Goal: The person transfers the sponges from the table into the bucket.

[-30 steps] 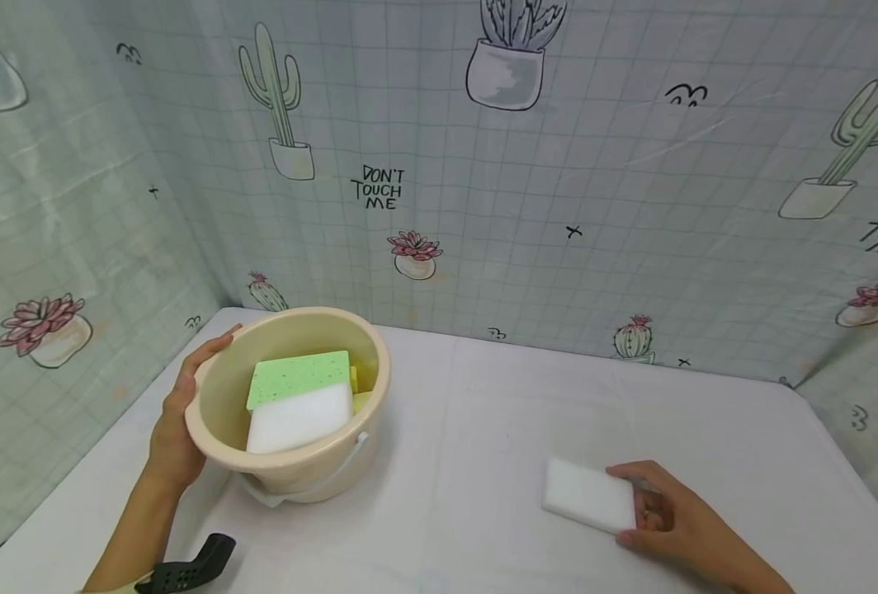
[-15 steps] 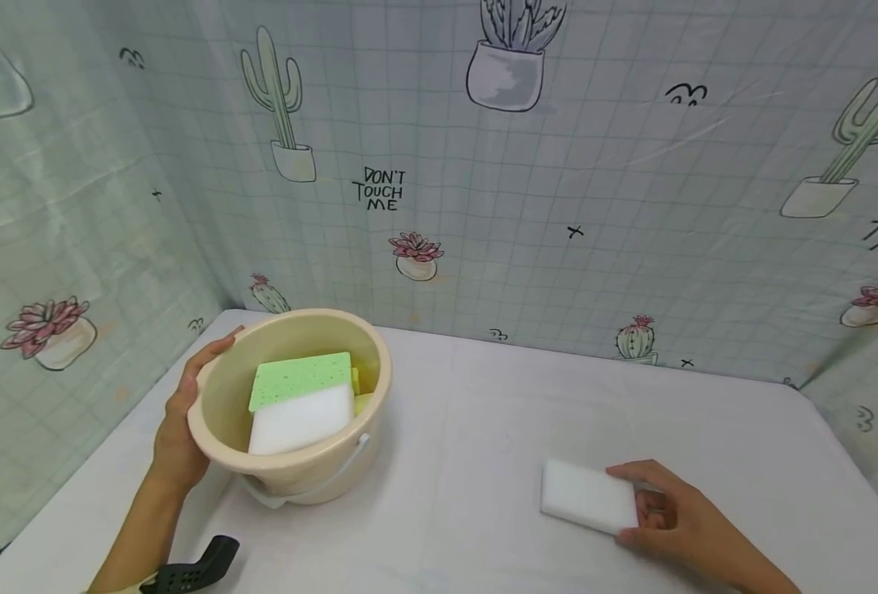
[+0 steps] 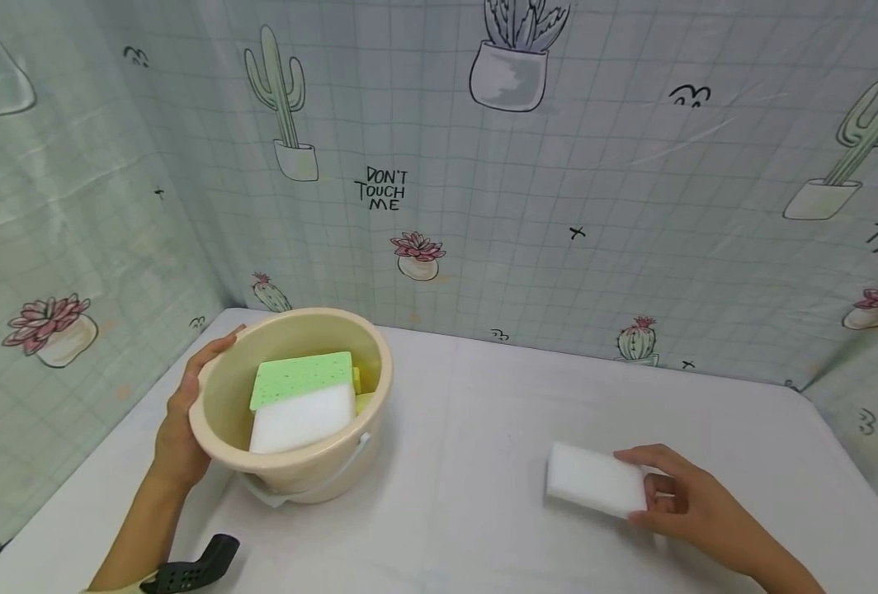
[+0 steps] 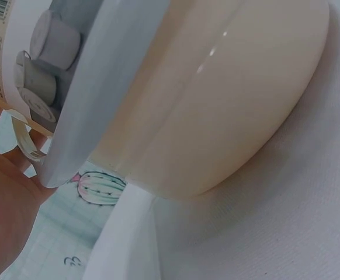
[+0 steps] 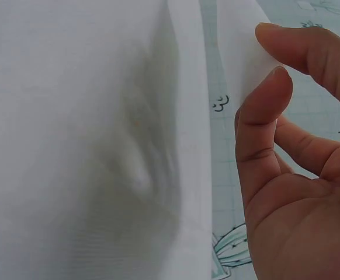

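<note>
On the left of the head view, a cream bucket leans with its mouth towards me. My left hand grips its left side, fingers reaching up along the rim. Inside lie a green sponge, a white sponge and something yellow, mostly covered. At the right, my right hand pinches another white sponge by its right end between thumb and fingers. That sponge is raised slightly over the white tabletop, with a shadow under it. Its edge also shows in the right wrist view, by the fingertips.
A white cloth covers the table. Behind and on both sides hangs a curtain printed with cacti. The bucket's pale handle hangs down its front. A black strap sits on my left wrist.
My right hand has lifted the white sponge a little off the table and shifted it slightly up and right in view. The left hand and bucket stay put.
</note>
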{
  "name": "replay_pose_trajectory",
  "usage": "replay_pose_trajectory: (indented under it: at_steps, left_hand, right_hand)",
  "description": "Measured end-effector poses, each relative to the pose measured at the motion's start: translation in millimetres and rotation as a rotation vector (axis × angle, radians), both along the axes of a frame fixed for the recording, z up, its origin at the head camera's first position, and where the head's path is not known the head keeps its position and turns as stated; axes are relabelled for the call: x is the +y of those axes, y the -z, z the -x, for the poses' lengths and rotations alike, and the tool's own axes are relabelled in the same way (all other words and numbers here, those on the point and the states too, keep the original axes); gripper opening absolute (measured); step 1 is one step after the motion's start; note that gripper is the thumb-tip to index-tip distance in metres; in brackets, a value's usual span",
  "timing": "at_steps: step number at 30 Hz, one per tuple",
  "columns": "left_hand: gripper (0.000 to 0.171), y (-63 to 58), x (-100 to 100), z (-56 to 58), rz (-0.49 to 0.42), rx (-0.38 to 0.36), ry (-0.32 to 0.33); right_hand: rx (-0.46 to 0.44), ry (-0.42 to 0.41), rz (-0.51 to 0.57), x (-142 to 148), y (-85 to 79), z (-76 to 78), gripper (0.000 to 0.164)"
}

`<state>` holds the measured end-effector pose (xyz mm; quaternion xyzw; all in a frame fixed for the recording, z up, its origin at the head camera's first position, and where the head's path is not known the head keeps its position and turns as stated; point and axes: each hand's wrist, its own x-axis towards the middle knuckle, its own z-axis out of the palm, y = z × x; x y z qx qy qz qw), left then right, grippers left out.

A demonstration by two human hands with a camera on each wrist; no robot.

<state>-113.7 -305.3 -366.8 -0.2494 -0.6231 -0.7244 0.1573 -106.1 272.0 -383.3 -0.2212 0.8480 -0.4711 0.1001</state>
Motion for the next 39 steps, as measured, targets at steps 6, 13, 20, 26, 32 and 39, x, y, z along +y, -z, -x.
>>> replay_pose_trajectory:
  at_steps: [6,13,20,26,32,39]
  left_hand:
    - [0.050,-0.2,0,-0.7,0.006,0.009,0.004]
    - [0.051,-0.8,2,-2.0,0.012,0.002,-0.022]
    - [0.050,-0.7,3,-1.4,0.013,0.003,-0.024]
    - [0.051,0.3,2,-1.6,0.015,0.008,-0.028]
    - [0.051,1.7,1,-2.1,0.032,-0.004,-0.044]
    - [0.051,0.6,1,-1.8,0.031,0.014,-0.035]
  right_hand:
    - [0.078,-0.017,-0.010,-5,-12.6,7.0,0.055]
    - [0.137,-0.057,-0.002,-14,-24.4,17.5,0.053]
    - [0.178,-0.094,0.016,-25,-39.0,26.9,0.053]
    - [0.212,-0.128,0.037,-37,-51.3,35.3,0.054]
    - [0.207,-0.171,0.065,-50,-61.1,40.8,0.054]
    - [0.174,-0.187,0.056,-66,-66.1,46.5,0.052]
